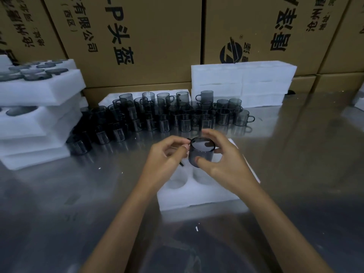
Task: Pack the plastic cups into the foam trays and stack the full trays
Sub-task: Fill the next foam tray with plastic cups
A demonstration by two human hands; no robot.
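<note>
1. I see the right hand (222,160) gripping a dark see-through cup (201,152): the thumb presses the near wall, and the other fingers curl round the far side of the rim.
2. The left hand (167,154) has its fingers curled, with the fingertips pinched at the left side of the cup's rim, where the handle sits. A thin dark item pokes out below this hand; I cannot tell what it is.
3. The cup is upright, held above the foam tray (199,196), not yet seated in a pocket.
4. The foam tray lies flat on the shiny metal worktop (78,194), directly under both hands. Two round pockets show near its middle, both unfilled; the hands hide the far part.
5. A crowd of loose cups (163,115) stands behind the tray on the worktop, some stacked two high.
6. At the left, a stack of full trays (39,115) sits askew, with dark cup shapes showing in the top pockets.
7. At the back right, a stack of white foam blocks (242,83) stands against the cardboard boxes (137,36), which line the rear of the scene.
</note>
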